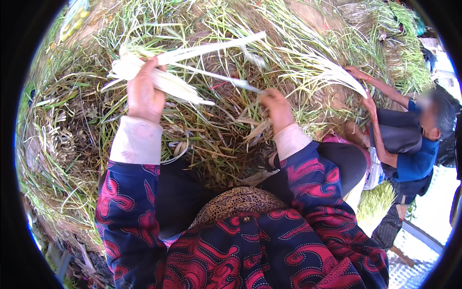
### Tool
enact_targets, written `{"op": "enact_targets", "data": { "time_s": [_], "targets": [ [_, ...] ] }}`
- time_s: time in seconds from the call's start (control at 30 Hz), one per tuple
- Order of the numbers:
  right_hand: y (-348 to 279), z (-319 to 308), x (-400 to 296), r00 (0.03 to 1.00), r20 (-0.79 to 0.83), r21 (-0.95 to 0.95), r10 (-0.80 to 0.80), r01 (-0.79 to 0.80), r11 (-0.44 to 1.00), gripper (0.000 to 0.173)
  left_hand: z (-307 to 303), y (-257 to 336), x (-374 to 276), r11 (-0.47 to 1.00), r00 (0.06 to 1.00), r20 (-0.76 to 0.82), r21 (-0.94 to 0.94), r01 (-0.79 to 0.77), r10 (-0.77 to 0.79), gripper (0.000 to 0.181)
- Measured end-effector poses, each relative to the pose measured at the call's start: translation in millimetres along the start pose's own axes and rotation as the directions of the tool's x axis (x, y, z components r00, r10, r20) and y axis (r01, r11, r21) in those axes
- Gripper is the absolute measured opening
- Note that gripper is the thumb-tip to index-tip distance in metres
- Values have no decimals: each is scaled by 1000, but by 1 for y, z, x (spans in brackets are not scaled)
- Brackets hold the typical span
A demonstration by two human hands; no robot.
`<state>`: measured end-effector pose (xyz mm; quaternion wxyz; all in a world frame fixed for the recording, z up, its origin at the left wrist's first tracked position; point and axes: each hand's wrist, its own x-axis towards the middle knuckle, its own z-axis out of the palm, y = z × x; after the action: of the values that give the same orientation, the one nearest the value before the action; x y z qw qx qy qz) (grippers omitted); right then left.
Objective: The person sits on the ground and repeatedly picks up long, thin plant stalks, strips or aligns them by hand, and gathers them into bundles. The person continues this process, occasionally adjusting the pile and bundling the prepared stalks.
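Observation:
My left hand [146,90] is closed around a bundle of pale, whitish plant stalks [124,68], held up over the litter. Several stalks stick out of it to the right, and one thick pale stalk [220,46] points up and away. A thin pale strip [209,76] runs from the bundle to the fingertips of my right hand [278,108], which are curled on its end. The right fingers and that end are blurred. Beside the thick stalk, a small whitish shred [254,57] is blurred too.
Cut green leaves and dry brown litter [216,133] cover the ground before my legs. At right a seated person [415,144] holds a fan of long pale stalks [335,72]. Heaped green stalks [408,65] lie beyond. A plastic bag with yellow things [75,20] lies far left.

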<state>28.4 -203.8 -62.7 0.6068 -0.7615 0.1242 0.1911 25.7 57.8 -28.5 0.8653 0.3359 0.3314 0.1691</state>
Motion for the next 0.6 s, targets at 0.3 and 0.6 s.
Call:
{"op": "enact_targets", "data": {
  "time_s": [0.3,0.6],
  "targets": [
    [-3,-47,17,978,-200,385,67,16,923,24,-21,32,14,995,997,61,-87,42,-36,16],
    [-93,-53,-36,937,111,-53,-332,339,939,15,3,8,-40,973,895,413,214,87,-171,28]
  ]
}}
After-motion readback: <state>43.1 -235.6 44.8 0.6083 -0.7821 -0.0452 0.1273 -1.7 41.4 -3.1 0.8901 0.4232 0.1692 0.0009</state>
